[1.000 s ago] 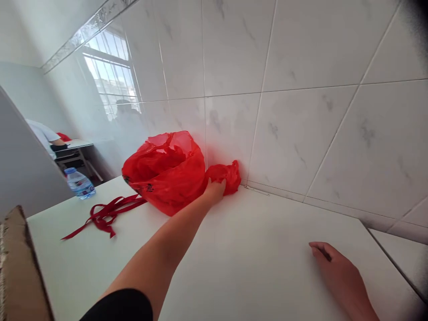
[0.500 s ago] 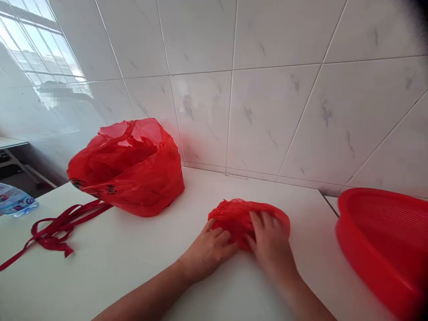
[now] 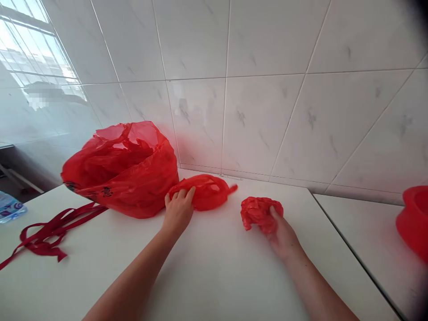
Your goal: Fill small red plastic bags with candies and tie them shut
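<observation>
My left hand [image 3: 179,208] is by the large bag, its fingers curled over the near left end of a flattened red plastic bag [image 3: 210,194] lying on the white table. In my right hand [image 3: 282,234] is a crumpled red plastic bag [image 3: 257,211], gripped at its right side just above the table; part of my fingers is hidden behind it. A large red plastic bag [image 3: 143,178] stands with its mouth spread at the back left, black print on its front. The flattened bag lies against its right side.
Dark red ribbon [image 3: 50,240] lies loosely looped on the white table [image 3: 214,276] at the left. A plastic bottle [image 3: 10,207] is at the left edge. Far right stands a red plastic basin [image 3: 416,223], beyond a table seam. A tiled wall [image 3: 261,120] rises behind.
The bunched red plastic under both hands is now two separate pieces. My left hand has moved left to the large bag; my right hand has lifted the crumpled bag. The view has turned left.
</observation>
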{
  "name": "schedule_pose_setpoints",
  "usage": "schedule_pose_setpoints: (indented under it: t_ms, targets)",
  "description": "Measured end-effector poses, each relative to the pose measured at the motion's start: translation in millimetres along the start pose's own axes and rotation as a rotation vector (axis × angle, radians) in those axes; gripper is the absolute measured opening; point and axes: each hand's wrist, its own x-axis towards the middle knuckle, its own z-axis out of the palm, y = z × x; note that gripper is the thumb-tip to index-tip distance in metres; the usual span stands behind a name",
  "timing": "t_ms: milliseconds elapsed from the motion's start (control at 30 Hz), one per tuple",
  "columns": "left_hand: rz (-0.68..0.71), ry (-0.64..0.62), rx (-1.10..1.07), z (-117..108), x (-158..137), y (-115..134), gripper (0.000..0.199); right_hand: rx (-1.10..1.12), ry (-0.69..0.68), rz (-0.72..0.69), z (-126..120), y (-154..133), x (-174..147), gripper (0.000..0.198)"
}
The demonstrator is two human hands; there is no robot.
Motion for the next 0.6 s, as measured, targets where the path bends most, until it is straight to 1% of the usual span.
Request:
schedule_pose_setpoints:
  t_ms: [33,67,100,167,200,233,267,300,333,367,400,467,500,600]
  targets:
    - [0.006,0.042,-0.046,-3,2,8,0.048,-0.013,-0.013,0.000,1,1,-1,0.048]
    - [0.052,0.069,-0.130,-5,1,18,0.048,-0.025,-0.032,-0.003,4,3,-2,0.048]
    - [0.123,0.065,-0.244,-7,-2,30,0.051,-0.041,-0.063,-0.008,9,3,-5,0.048]
    - [0.250,-0.022,-0.518,-6,-10,56,0.066,-0.085,-0.170,-0.028,19,4,-11,0.050]
    - [0.270,-0.094,-0.663,-4,-14,67,0.074,-0.134,-0.233,-0.035,24,4,-13,0.055]
    - [0.255,-0.167,-0.793,-1,-17,75,0.074,-0.203,-0.277,-0.038,27,5,-15,0.057]
    - [0.219,-0.227,-0.893,4,-19,80,0.069,-0.281,-0.288,-0.037,29,5,-15,0.054]
    - [0.159,-0.265,-0.972,8,-19,81,0.059,-0.358,-0.262,-0.034,28,5,-14,0.045]
    - [0.071,-0.283,-1.041,12,-19,78,0.051,-0.421,-0.207,-0.037,24,5,-12,0.035]
    - [-0.029,-0.287,-1.093,16,-17,73,0.044,-0.468,-0.137,-0.045,20,5,-9,0.026]
    - [-0.131,-0.277,-1.131,18,-16,65,0.039,-0.494,-0.068,-0.056,14,6,-6,0.021]
    - [-0.312,-0.243,-1.178,18,-13,46,0.030,-0.521,0.038,-0.072,4,5,0,0.019]
    - [-0.369,-0.231,-1.188,17,-12,37,0.026,-0.535,0.073,-0.079,1,5,2,0.020]
    - [-0.413,-0.218,-1.185,11,-11,17,0.023,-0.579,0.104,-0.096,2,6,4,0.021]
